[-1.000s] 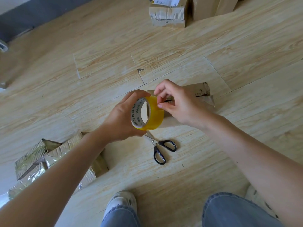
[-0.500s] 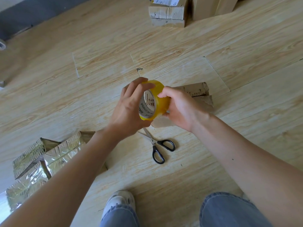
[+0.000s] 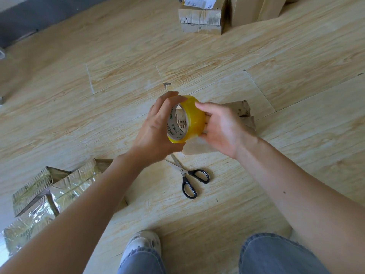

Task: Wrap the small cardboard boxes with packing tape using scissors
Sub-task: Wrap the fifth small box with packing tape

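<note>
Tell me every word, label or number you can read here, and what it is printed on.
"MADE IN CHINA": printed round the brown cardboard core of the yellow roll of packing tape, partly hidden by the left hand.
White paper label on the brown cardboard box at the far edge: print too small and blurred to read.
Nothing else legible.

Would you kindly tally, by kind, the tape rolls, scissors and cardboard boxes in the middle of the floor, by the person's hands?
tape roll: 1
scissors: 1
cardboard box: 1
Total: 3
</note>
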Demonstrator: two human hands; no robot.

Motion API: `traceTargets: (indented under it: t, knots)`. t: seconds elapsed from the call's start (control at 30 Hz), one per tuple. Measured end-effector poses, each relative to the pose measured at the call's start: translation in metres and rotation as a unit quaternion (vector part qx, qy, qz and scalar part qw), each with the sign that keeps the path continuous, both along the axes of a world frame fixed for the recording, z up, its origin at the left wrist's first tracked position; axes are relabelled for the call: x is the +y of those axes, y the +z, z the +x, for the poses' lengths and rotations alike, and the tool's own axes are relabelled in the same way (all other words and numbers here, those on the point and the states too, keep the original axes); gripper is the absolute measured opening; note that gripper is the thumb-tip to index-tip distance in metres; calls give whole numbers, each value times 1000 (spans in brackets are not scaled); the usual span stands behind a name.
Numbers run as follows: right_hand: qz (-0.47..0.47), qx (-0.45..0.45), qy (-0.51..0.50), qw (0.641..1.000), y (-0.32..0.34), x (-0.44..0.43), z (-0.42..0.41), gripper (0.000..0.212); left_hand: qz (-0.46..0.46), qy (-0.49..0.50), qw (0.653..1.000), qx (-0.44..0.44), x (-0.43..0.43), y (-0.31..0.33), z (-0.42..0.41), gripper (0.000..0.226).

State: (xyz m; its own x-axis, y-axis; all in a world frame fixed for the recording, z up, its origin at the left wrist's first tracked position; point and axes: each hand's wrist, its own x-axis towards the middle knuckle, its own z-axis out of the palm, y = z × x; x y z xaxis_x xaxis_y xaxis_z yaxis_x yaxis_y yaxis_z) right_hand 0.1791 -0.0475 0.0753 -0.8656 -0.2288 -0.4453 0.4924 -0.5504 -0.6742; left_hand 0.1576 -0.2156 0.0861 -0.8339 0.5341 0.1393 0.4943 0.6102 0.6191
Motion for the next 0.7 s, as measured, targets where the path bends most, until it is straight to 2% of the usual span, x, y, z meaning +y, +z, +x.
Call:
traceTargets:
  t: [0.13, 0.2, 0.23, 0.27, 0.33, 0.4, 0.47, 0.6, 0.7]
  knots:
    - [27, 8, -16, 999, -6, -3, -2, 38, 7, 6, 1000, -12, -3, -1, -1, 96]
    - [117, 67, -44, 990, -8, 0, 1, 45, 13, 15, 999, -39, -8, -1, -3, 98]
    - [217, 129, -47, 967, -8, 2, 4, 45, 11, 17, 998, -53, -10, -1, -4, 100]
    - [309, 201, -41, 929, -8, 3, 7, 43, 6, 16, 998, -66, -13, -1, -5, 102]
    - [419, 309, -36, 853, -8, 2, 10, 35, 1, 14, 996, -93, -15, -1, -6, 109]
    - [473, 361, -46, 802, -9, 1, 12, 30, 7, 12, 993, -119, -14, 0, -6, 113]
    - [514, 383, -42, 767, -8, 4, 11, 23, 15, 8, 989, -145, -14, 1, -5, 110]
    - [606, 445, 9, 659, -5, 13, 12, 13, 2, 6, 983, -183, -18, 0, -5, 85]
    - [656, 468, 34, 592, -2, 10, 16, 16, -19, -7, 982, -190, -20, 1, -6, 66]
